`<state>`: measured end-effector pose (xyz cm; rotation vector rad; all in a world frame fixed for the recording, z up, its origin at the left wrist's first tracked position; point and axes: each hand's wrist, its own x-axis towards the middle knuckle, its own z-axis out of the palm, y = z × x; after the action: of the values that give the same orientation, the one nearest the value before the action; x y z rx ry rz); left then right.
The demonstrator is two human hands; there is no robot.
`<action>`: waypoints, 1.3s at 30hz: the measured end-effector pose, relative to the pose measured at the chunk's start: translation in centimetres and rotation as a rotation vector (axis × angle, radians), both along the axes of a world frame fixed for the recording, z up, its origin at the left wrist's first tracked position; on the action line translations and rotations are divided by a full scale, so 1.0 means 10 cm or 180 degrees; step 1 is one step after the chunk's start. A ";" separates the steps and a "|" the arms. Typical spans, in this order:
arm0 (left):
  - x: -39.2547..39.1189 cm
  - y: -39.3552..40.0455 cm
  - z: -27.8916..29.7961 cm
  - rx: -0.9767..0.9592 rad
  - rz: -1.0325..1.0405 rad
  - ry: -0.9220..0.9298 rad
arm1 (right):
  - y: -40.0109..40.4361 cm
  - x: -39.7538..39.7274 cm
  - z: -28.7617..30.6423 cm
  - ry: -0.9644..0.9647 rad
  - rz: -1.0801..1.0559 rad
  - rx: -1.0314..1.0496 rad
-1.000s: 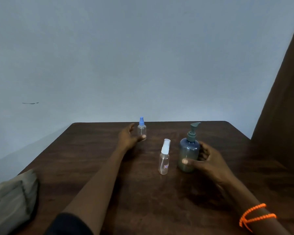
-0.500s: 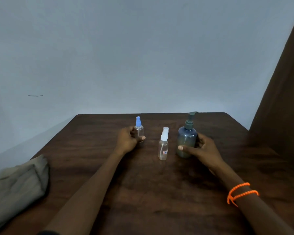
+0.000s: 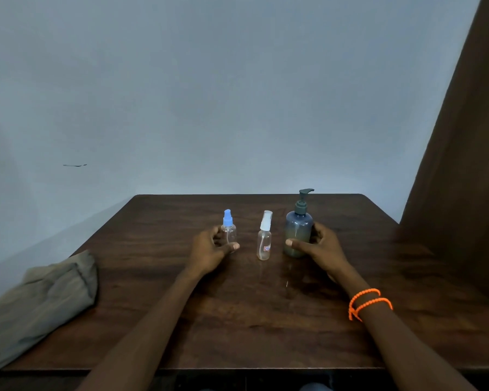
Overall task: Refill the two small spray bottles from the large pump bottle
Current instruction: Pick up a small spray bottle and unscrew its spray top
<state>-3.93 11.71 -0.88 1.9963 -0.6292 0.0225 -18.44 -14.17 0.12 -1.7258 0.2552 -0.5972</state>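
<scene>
Left hand [image 3: 209,251] is curled round the small clear plastic spray bottle with the blue nozzle [image 3: 228,232], thumb across its lower front and fingers behind it; right hand [image 3: 319,245] grips the large grey-blue translucent pump bottle [image 3: 298,231] low on the body, thumb on the front, fingers wrapped round its right side. All three bottles stand upright in a row at frame centre on the dark brown wooden table [image 3: 251,306], with the second small clear spray bottle with the white nozzle and a red label [image 3: 264,243] free between the two hands, touching neither. Orange beaded bracelet [image 3: 364,303] on the right wrist, crumpled grey-green cloth [image 3: 40,300] at the lower left on the table's edge, brown curtain [image 3: 463,165] down the right side.
</scene>
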 end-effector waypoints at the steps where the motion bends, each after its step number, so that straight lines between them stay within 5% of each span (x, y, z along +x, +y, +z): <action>1: 0.00 0.00 0.00 0.0011 -0.0012 0.0011 | -0.01 0.00 0.00 0.0003 0.0029 -0.0012; 5: -0.10 0.00 0.04 -0.0100 0.0389 -0.0187 | 0.02 -0.03 0.08 0.0069 0.0090 -0.0029; 10: -0.44 -0.11 0.22 -0.0404 0.0884 -0.1897 | 0.20 -0.16 0.33 -0.0996 -0.1675 -0.1247; 12: -0.64 -0.30 0.26 -0.0360 0.0806 -0.1992 | 0.42 -0.17 0.46 -0.1280 -0.1613 -0.1886; 15: -0.83 -0.50 0.20 -0.0134 0.0584 -0.2030 | 0.68 0.03 0.47 -0.0678 -0.1268 -0.2247; 20: -0.78 -0.63 0.21 0.0534 0.0613 -0.1614 | 0.73 0.42 0.47 0.0320 -0.0964 -0.2012; 24: -0.83 -0.69 0.22 0.0745 0.0579 -0.1300 | 0.70 0.48 0.48 0.0421 -0.0713 -0.1641; 30: -0.73 -0.70 0.19 0.0419 0.0442 -0.1133 | 0.72 0.29 0.60 0.0142 -0.0140 -0.1268; 35: -0.77 -0.74 0.20 0.0267 0.0679 -0.1056 | 0.68 0.08 0.87 -0.0881 -0.0259 -0.0163; 39: -0.73 -0.72 0.16 0.0289 0.0684 -0.1155 | 0.53 -0.35 0.80 -0.1091 -0.0412 0.0015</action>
<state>-11.26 4.50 0.75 2.1595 -0.6484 0.5035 -21.91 -8.90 8.10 -1.5794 0.1255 -0.9732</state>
